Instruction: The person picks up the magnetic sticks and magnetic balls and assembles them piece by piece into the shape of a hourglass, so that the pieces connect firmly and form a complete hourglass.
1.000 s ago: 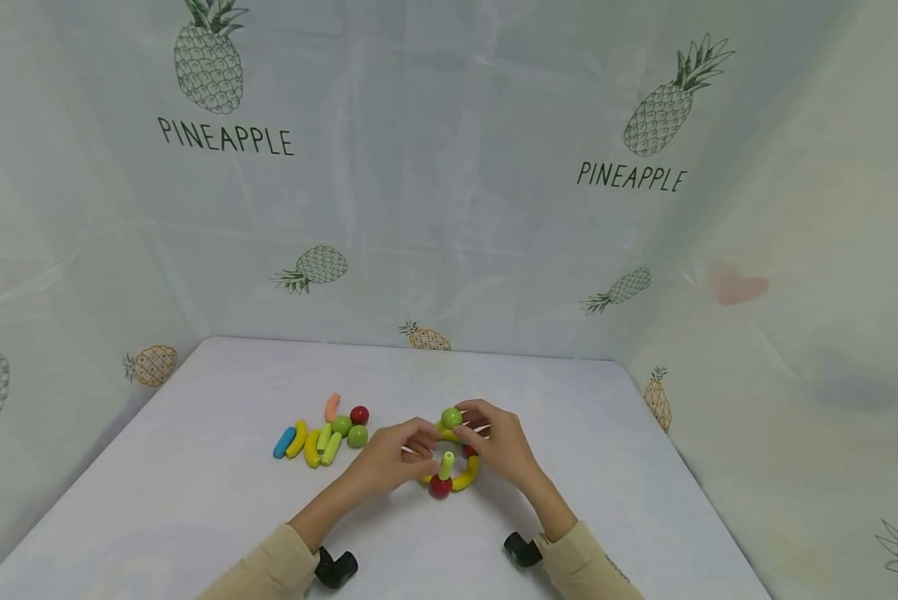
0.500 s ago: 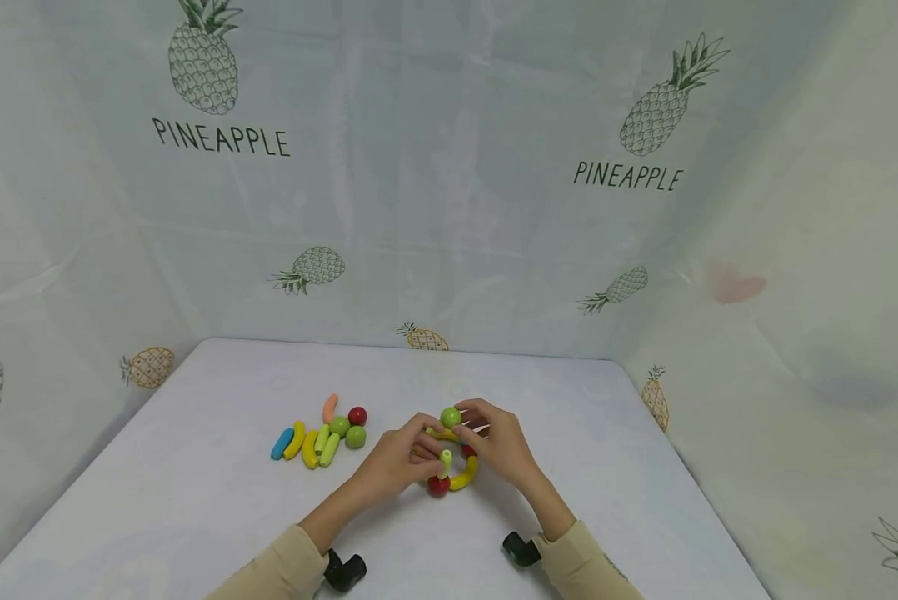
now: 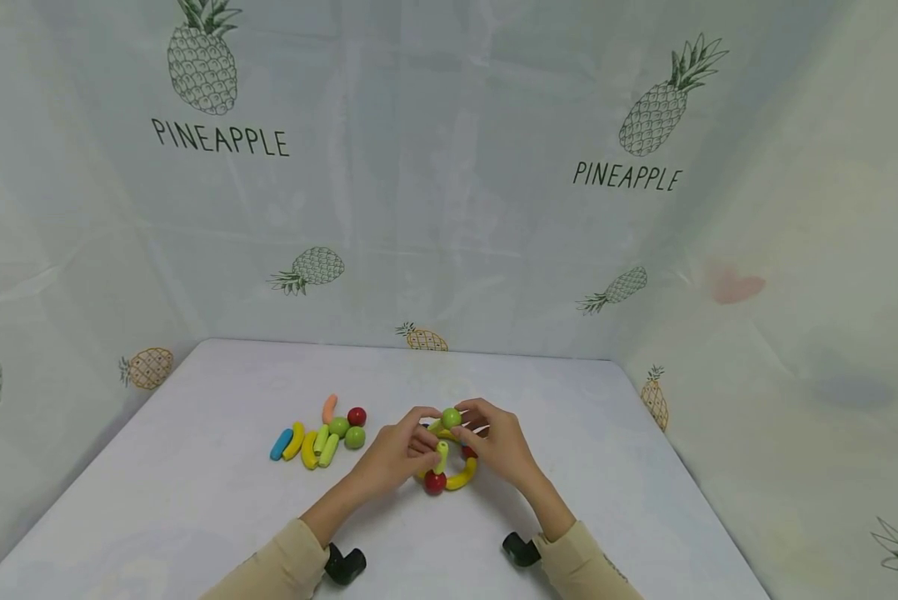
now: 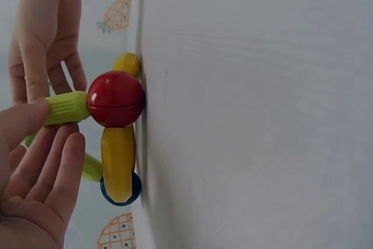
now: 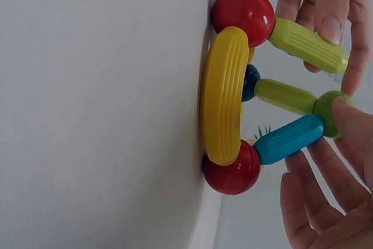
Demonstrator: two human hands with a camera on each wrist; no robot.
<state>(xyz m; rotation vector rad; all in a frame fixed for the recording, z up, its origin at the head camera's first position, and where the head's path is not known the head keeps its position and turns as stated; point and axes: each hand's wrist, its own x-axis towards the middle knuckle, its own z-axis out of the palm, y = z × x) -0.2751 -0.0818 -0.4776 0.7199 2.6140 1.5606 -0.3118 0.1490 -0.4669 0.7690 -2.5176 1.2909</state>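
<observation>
A ring of yellow curved rods (image 5: 224,94) and balls lies on the table. From its near red ball (image 4: 115,98) rises a lime-green rod (image 5: 309,45), its upper end pinched between the thumb and fingers of my left hand (image 3: 393,454). My right hand (image 3: 500,442) holds a green ball (image 5: 330,109) above the ring, thumb on one side and fingers behind. This ball joins a blue rod (image 5: 291,138) from another red ball (image 5: 232,170) and a second lime rod (image 5: 285,95) from a dark blue ball (image 5: 250,83). The held lime rod's top stands apart from the green ball.
Left of my hands lie loose pieces on the white table (image 3: 217,467): a blue rod (image 3: 281,444), yellow curved rods (image 3: 294,440), lime rods (image 3: 328,450), green balls (image 3: 355,437), a red ball (image 3: 356,416) and an orange curved rod (image 3: 330,407). A printed cloth hangs behind.
My left hand has closed in on the upright lime rod and taken hold of it, and the rod now leans slightly differently. The right hand stays at the green ball.
</observation>
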